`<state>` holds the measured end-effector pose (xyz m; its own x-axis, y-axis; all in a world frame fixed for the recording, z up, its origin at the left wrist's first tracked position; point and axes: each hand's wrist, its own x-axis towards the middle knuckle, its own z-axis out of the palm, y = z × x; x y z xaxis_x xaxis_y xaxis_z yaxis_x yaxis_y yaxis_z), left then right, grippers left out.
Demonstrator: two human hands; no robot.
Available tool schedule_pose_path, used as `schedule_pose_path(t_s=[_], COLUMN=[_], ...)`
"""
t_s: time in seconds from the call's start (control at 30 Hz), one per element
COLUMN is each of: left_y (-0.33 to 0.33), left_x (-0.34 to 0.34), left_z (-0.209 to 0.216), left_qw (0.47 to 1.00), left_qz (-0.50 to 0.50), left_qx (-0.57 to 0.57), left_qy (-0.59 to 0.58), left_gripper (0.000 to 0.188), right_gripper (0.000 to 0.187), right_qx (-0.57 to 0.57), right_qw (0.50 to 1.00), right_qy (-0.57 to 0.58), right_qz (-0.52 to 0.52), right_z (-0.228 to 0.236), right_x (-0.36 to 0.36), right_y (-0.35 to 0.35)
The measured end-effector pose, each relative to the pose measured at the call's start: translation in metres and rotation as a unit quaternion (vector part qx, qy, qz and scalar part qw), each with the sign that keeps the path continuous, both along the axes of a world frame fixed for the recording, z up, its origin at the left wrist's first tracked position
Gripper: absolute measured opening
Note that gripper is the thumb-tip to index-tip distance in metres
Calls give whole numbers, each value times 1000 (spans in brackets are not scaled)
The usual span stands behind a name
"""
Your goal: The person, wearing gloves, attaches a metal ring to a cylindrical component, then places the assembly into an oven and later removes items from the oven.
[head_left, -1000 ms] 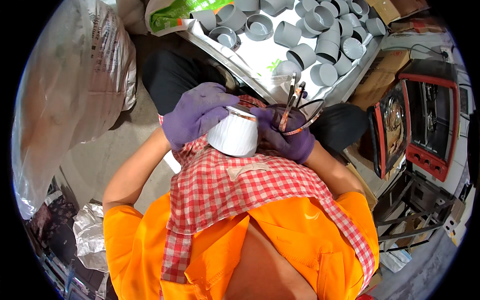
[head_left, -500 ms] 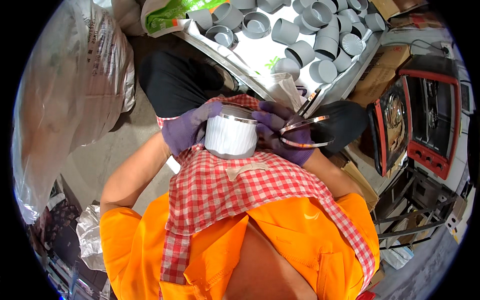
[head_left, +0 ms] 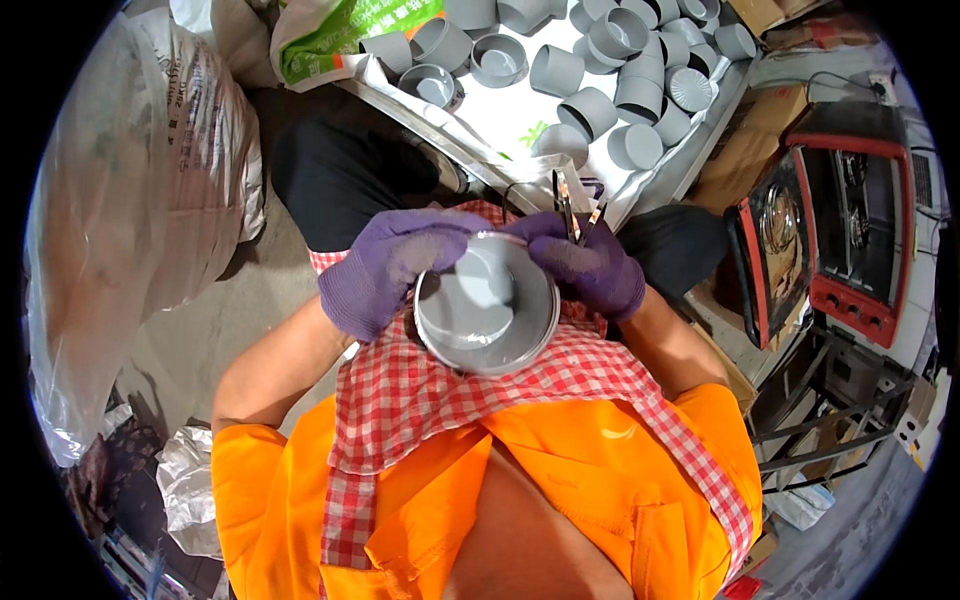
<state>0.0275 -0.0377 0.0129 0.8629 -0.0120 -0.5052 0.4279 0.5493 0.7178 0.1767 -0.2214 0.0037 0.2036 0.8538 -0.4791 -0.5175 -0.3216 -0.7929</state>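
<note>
A round grey cup [head_left: 485, 315] with a shiny metal band round its rim is tilted so that its hollow inside faces me. My left hand [head_left: 400, 265], in a purple glove, grips the cup's far left edge. On the far right edge, my gloved right hand [head_left: 590, 262] also has its fingers closed on the cup. Thin shiny metal bands [head_left: 567, 208] stick up from among the right hand's fingers, seen nearly edge-on. Below the cup lies a red-and-white checked apron [head_left: 420, 400] on my lap.
Beyond my knees, a white-lined tray [head_left: 520, 115] holds several grey cups [head_left: 557, 72] lying at various angles. At the left stands a large plastic-covered sack [head_left: 200, 150]. A red toaster oven [head_left: 855, 220] with its door down is at the right, above a black metal rack [head_left: 840, 400].
The cup has turned from upright side-on to mouth towards me and come nearer. Both hands have shifted round its rim, and the loose bands now point upward instead of rightward.
</note>
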Motion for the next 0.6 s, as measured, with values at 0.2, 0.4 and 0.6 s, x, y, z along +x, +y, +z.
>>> schedule_pose_path(t_s=[0.2,0.4,0.6], left_y=[1,35,116], left_x=[-2,13,-69], left_z=[-4,75,172], left_qw=[988,904,463], left_qz=[-51,64,148], left_qx=[114,375,867], left_qy=[-91,-197,-113], left_gripper=[32,37,36], right_gripper=[31,26,40], right_qx=[24,19,-371], right_qw=[997,904,704], right_qy=[17,-425,-566], right_qz=[67,-44,216], right_z=[2,-94,-278], right_x=[0,55,179], right_y=[1,25,51])
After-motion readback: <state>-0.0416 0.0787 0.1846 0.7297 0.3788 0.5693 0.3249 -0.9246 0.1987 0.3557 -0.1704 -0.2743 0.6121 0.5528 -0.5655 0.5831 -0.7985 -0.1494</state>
